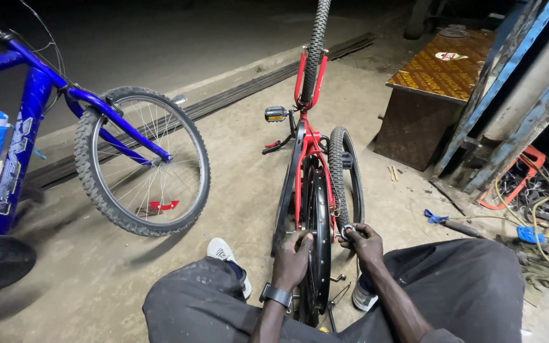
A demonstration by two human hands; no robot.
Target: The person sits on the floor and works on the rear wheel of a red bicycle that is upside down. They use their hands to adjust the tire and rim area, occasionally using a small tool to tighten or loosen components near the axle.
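Black wheel [318, 254]: left hand [292, 257] fingers grip rim; right hand [363, 241] pinches axle nut [348, 229].

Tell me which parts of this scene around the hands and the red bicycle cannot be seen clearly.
- Head view: the wheel hub under the left hand is covered by that hand.
- Head view: the small metal part at the right hand is too small to identify.
- Head view: the blue bicycle is cut off by the left edge.
- Head view: the red bicycle front tyre runs past the top edge.
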